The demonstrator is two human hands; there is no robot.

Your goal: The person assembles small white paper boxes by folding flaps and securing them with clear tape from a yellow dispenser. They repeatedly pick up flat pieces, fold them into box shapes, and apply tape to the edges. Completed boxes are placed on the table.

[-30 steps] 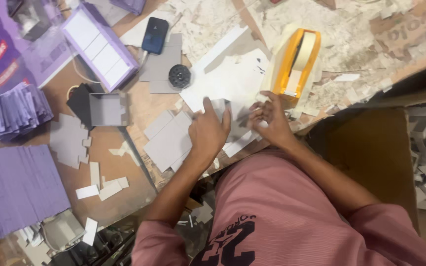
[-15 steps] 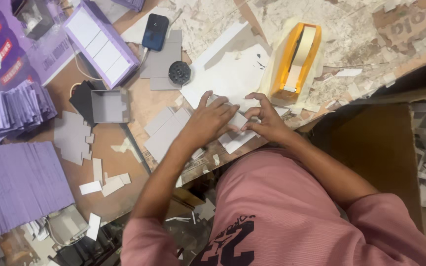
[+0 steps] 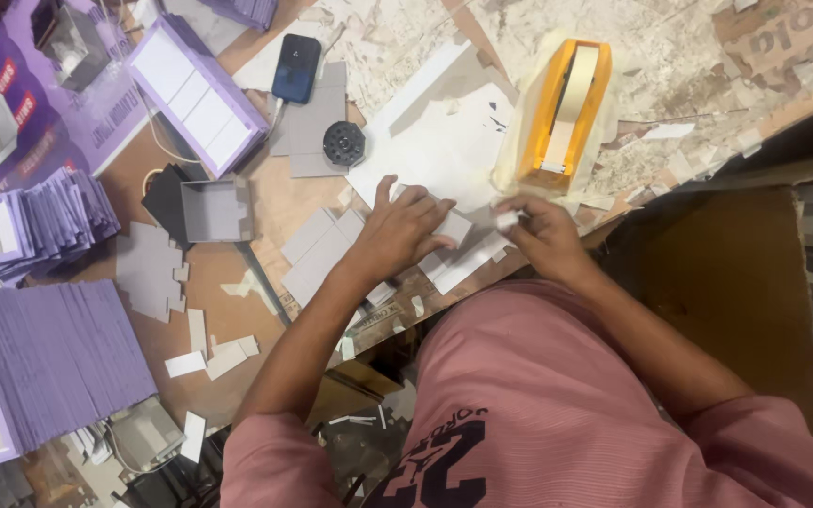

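Note:
My left hand (image 3: 405, 226) lies flat, fingers spread, pressing a small grey cardboard piece (image 3: 456, 229) onto the wooden table (image 3: 275, 202). Just to its right, my right hand (image 3: 540, 226) pinches a short strip of white tape (image 3: 505, 219) between thumb and fingers, just below the orange tape dispenser (image 3: 562, 113). A white sheet (image 3: 435, 155) lies under and beyond both hands. More grey cardboard cutouts (image 3: 320, 252) lie left of my left wrist.
A folded grey box (image 3: 216, 209) stands left of the hands. Stacks of purple cards (image 3: 44, 362) fill the left side. A phone (image 3: 295, 68) and a round black object (image 3: 343, 143) lie farther up. Paper scraps cover the far right; a brown board (image 3: 717, 273) sits right.
Both hands have slid up and right along the table edge. My right hand has come away from the cardboard toward the dispenser and now holds a bit of tape.

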